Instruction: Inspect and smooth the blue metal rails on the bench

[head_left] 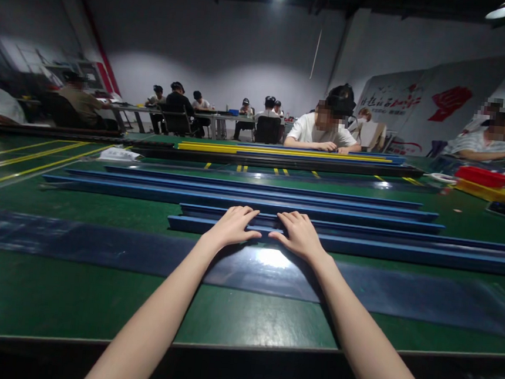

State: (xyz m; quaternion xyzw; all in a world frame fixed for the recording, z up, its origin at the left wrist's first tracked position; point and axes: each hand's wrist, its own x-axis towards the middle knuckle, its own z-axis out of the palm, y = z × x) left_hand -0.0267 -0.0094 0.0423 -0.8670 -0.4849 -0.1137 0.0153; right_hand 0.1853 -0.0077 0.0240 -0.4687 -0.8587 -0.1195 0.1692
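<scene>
A long blue U-shaped channel (397, 248) lies across the green table and runs out of view at the right. My left hand (230, 224) grips it near its left end, fingers over the far wall and thumb by the near wall. Close beside it, my right hand (298, 233) spans the same channel in the same way. The thumbs point toward each other with a small gap between them. What the fingertips touch inside the channel is partly hidden. Nearer to me, a flat, shiny, see-through strip (110, 249) stretches across the table beneath my forearms.
More blue channels (243, 199) lie parallel just beyond. Farther back are yellow strips (282, 154) and dark strips, with a co-worker (320, 127) seated behind them. Red (483, 176) and yellow (486, 190) trays stand at the right. The green table's (240, 324) front edge is close to me.
</scene>
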